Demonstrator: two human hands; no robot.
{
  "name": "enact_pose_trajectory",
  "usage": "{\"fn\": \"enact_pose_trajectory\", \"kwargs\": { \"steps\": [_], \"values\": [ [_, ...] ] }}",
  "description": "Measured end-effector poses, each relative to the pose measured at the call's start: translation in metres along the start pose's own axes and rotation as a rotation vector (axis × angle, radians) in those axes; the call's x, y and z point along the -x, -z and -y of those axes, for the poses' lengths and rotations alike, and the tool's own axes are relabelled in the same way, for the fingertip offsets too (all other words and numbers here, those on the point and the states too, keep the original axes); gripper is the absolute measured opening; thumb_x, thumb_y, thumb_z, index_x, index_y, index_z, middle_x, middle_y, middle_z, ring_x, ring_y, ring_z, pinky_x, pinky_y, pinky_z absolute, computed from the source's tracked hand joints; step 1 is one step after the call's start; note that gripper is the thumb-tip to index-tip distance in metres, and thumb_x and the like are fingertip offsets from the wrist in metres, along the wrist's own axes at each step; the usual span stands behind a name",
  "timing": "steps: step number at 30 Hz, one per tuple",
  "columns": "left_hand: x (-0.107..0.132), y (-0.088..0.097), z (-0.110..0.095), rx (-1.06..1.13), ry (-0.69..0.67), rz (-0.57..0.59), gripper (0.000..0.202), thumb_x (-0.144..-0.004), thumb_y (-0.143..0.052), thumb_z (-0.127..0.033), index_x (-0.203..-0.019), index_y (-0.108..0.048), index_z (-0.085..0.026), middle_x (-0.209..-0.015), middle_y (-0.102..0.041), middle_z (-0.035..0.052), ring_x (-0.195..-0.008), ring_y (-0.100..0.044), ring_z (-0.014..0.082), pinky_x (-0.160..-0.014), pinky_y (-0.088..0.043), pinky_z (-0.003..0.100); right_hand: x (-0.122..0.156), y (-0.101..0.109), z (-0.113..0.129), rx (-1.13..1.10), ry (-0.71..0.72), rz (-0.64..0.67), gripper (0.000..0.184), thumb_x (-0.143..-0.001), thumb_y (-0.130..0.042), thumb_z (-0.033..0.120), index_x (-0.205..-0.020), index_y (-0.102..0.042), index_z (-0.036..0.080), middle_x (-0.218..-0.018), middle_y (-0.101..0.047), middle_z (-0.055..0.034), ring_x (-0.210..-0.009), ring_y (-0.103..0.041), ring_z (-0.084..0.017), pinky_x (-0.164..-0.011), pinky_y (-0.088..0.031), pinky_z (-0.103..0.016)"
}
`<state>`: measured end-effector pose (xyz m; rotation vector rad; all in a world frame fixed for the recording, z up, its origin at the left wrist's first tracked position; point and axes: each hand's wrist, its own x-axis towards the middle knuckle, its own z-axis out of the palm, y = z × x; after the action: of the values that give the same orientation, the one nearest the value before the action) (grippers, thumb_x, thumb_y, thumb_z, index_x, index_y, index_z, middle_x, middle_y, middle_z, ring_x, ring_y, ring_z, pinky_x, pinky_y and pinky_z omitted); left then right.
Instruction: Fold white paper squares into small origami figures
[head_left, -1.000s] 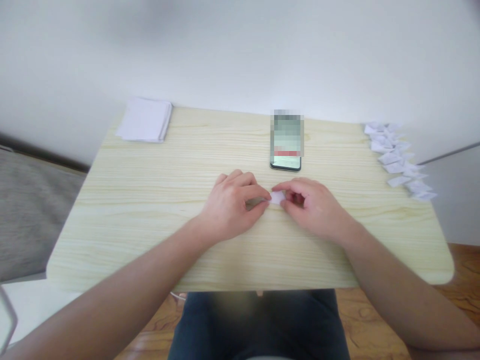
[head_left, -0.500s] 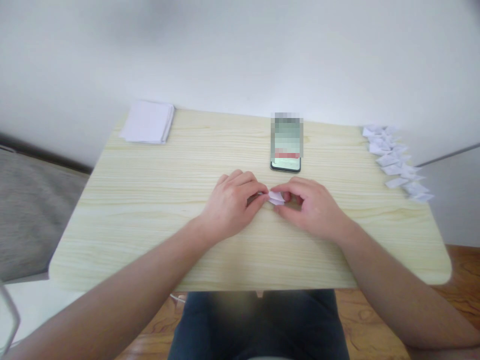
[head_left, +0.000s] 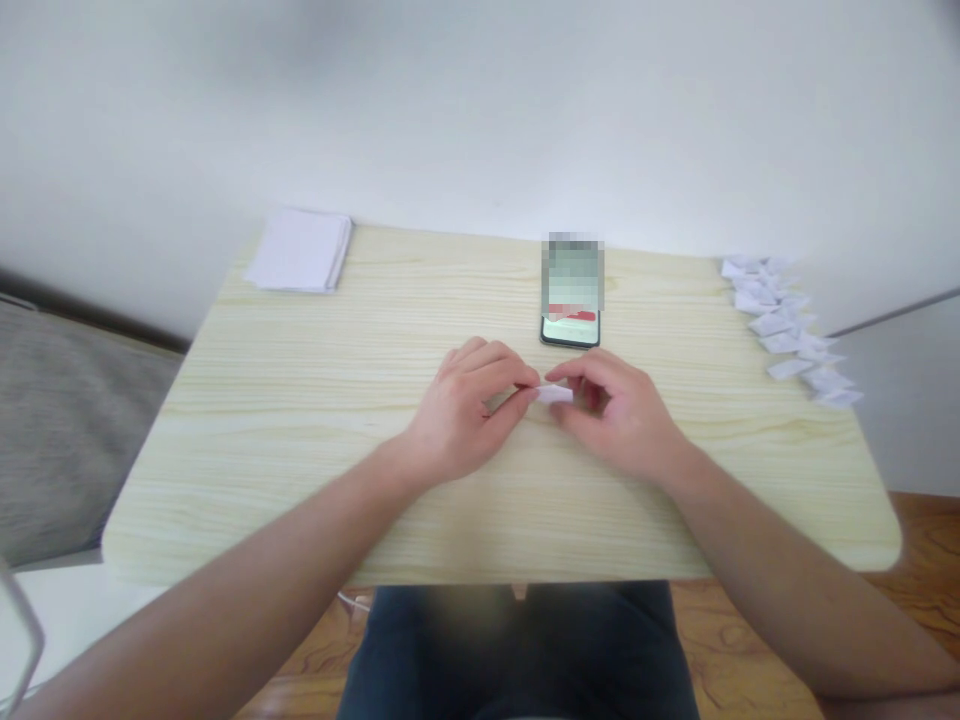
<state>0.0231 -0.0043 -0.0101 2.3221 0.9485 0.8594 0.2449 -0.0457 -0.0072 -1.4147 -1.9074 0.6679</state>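
A small folded piece of white paper (head_left: 555, 394) is held low over the middle of the table. My left hand (head_left: 480, 405) pinches its left end between thumb and fingertips. Around the right end curl the fingers of my right hand (head_left: 619, 410), the thumb against the near edge and the index finger just above the far side. Part of the paper is hidden by the fingertips. Just beyond my hands lies a phone (head_left: 571, 328) with a lit, partly blurred screen.
At the table's far left corner is a stack of white paper sheets (head_left: 300, 250). Several folded white paper pieces (head_left: 780, 325) form a row along the right side. The wooden-patterned table (head_left: 262, 400) meets a white wall (head_left: 465, 130) at the back.
The folded paper has turned and now looks flatter and narrower. My right thumb and index finger have shifted and spread a little around it. My left hand keeps its pinch.
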Motion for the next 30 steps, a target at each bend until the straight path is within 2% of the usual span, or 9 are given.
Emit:
{"fn": "enact_pose_trajectory", "kwargs": {
  "steps": [2, 4, 12, 19, 25, 30],
  "values": [
    [-0.0004, 0.0015, -0.0019, 0.059, -0.011, -0.003, 0.011, -0.097, -0.061, -0.024, -0.099, -0.072, -0.022, -0.099, -0.071, 0.0035, -0.096, -0.06, 0.0198, -0.09, -0.045, 0.039, 0.0002, 0.0, 0.0009, -0.08, 0.014, -0.029, 0.017, -0.084, -0.069, 0.013, -0.096, -0.073, 0.024, -0.09, -0.067, -0.0019, -0.076, -0.061, -0.017, -0.068, -0.049, -0.031],
    [-0.0008, 0.0024, -0.0035, 0.092, -0.011, -0.003, 0.011, -0.096, -0.062, -0.024, -0.099, -0.072, -0.022, -0.099, -0.071, 0.0037, -0.096, -0.061, 0.0198, -0.091, -0.045, 0.039, -0.0001, 0.0007, 0.0024, -0.123, 0.027, -0.053, 0.013, -0.087, -0.068, 0.013, -0.091, -0.074, 0.024, -0.09, -0.067, -0.0027, -0.079, -0.063, -0.017, -0.07, -0.051, -0.032],
    [0.0007, 0.0044, -0.0012, 0.026, -0.016, 0.011, 0.016, -0.091, -0.065, -0.018, -0.096, -0.077, -0.026, -0.102, -0.071, 0.0042, -0.098, -0.06, 0.0208, -0.091, -0.045, 0.041, 0.0004, 0.0024, 0.0062, -0.141, 0.13, -0.068, 0.015, -0.086, -0.069, 0.013, -0.093, -0.075, 0.026, -0.094, -0.067, -0.0039, -0.086, -0.066, -0.019, -0.077, -0.055, -0.035],
    [0.0029, 0.0039, 0.0037, -0.05, -0.071, -0.063, 0.019, -0.091, -0.065, -0.017, -0.092, -0.08, -0.029, -0.087, -0.069, 0.0025, -0.088, -0.057, 0.0195, -0.084, -0.042, 0.04, 0.0005, 0.0015, 0.0068, -0.116, 0.208, -0.083, 0.017, -0.085, -0.069, 0.011, -0.091, -0.075, 0.026, -0.097, -0.066, -0.0043, -0.091, -0.066, -0.019, -0.082, -0.055, -0.037],
    [0.0025, 0.0032, 0.0015, -0.035, -0.037, -0.008, 0.019, -0.095, -0.061, -0.02, -0.1, -0.078, -0.027, -0.09, -0.074, 0.0026, -0.089, -0.062, 0.0193, -0.085, -0.042, 0.04, 0.0027, 0.0004, 0.0049, -0.022, 0.211, -0.105, 0.017, -0.083, -0.069, 0.011, -0.089, -0.073, 0.027, -0.097, -0.067, -0.0045, -0.091, -0.066, -0.021, -0.08, -0.055, -0.038],
    [0.0026, 0.0054, -0.0025, 0.063, -0.032, 0.081, 0.024, -0.09, -0.062, -0.017, -0.109, -0.075, -0.025, -0.098, -0.077, 0.0026, -0.095, -0.067, 0.0207, -0.091, -0.045, 0.041, 0.0035, -0.0003, 0.0045, 0.044, 0.176, -0.154, 0.019, -0.084, -0.066, 0.01, -0.089, -0.073, 0.026, -0.095, -0.068, -0.0043, -0.088, -0.066, -0.021, -0.077, -0.054, -0.037]
  ]
}}
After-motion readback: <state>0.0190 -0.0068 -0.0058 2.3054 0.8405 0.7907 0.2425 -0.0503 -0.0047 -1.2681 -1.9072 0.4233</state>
